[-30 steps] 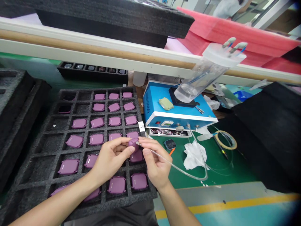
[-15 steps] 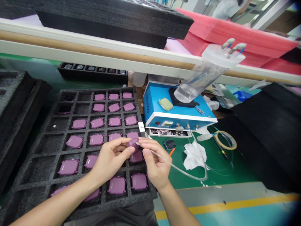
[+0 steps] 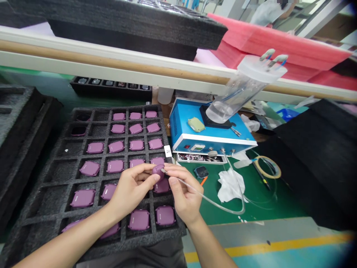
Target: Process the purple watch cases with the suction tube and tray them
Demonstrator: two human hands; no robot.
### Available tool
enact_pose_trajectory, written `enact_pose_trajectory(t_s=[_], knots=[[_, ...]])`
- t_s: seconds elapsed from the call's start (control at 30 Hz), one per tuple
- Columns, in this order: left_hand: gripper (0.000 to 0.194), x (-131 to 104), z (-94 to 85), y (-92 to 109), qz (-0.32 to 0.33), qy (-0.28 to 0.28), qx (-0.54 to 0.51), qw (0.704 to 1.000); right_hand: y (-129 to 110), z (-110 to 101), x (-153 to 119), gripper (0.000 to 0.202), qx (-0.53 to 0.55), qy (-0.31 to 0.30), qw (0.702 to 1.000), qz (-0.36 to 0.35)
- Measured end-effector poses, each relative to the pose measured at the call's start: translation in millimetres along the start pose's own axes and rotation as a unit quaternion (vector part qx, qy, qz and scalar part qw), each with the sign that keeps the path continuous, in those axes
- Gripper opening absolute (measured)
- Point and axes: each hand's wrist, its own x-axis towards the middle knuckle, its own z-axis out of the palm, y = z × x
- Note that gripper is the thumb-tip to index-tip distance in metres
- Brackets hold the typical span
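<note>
Between thumb and fingers, my left hand (image 3: 136, 188) grips a purple watch case (image 3: 158, 170), tilted up above the foam tray. My right hand (image 3: 185, 190) is closed round the end of a clear thin tube (image 3: 208, 199), whose metal tip (image 3: 164, 171) touches or nearly touches the case's edge; exact contact is too small to tell. From the hand the tube loops back to the front of a blue box-shaped machine (image 3: 184, 123). Under both hands lies the dark foam tray (image 3: 64, 169) with several more purple watch cases (image 3: 83, 198) in its compartments.
A clear cylinder (image 3: 237, 93) and a pale green watch case (image 3: 196, 124) sit on the machine. To its front are a small parts drawer (image 3: 200, 158), a dark watch (image 3: 201, 171), a white tissue (image 3: 230, 186) and a tape roll (image 3: 267, 166). Black foam trays (image 3: 21, 141) are stacked left.
Both hands keep the same hold on the purple watch case and the tube. The view has shifted very slightly; nothing else has visibly moved.
</note>
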Motion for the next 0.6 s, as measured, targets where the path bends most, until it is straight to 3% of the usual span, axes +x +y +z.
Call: enact_pose_trajectory(t_s=[0.1,0.2,0.23,0.3,0.37,0.43,0.5,0.6], knots=[[0.038,-5.4,-2.4,-1.0,0.010,0.007,0.056,0.998,1.1,-2.1,-3.1,0.017,-0.004,-0.011,1.000,-0.009],[0.030,-5.8,-16.6,14.7,0.081,0.002,0.197,0.977,1.9,-6.1,-11.6,0.018,-0.003,-0.013,1.000,-0.018],[0.028,-1.8,-26.2,24.6,0.111,0.004,0.270,0.956,2.1,-7.4,-14.7,0.018,-0.005,-0.006,1.000,-0.016],[0.029,13.8,-54.7,48.0,0.147,0.030,0.437,0.887,2.2,-9.3,-19.6,0.016,-0.008,0.012,1.000,-0.010],[0.035,36.6,-92.2,70.0,0.133,0.100,0.562,0.811,1.9,-9.9,-22.4,0.015,-0.004,0.021,1.000,-0.004],[0.040,61.2,-128.1,83.7,0.062,0.111,0.639,0.758,1.0,-9.8,-23.7,0.013,0.003,0.017,1.000,0.002],[0.039,82.9,-152.4,86.3,0.026,0.093,0.653,0.751,0.1,-9.5,-24.4,0.012,0.007,0.013,1.000,0.007],[0.037,101.3,-166.5,73.9,0.006,0.060,0.653,0.755,-0.2,-9.2,-24.9,0.012,0.007,0.017,1.000,0.011]])
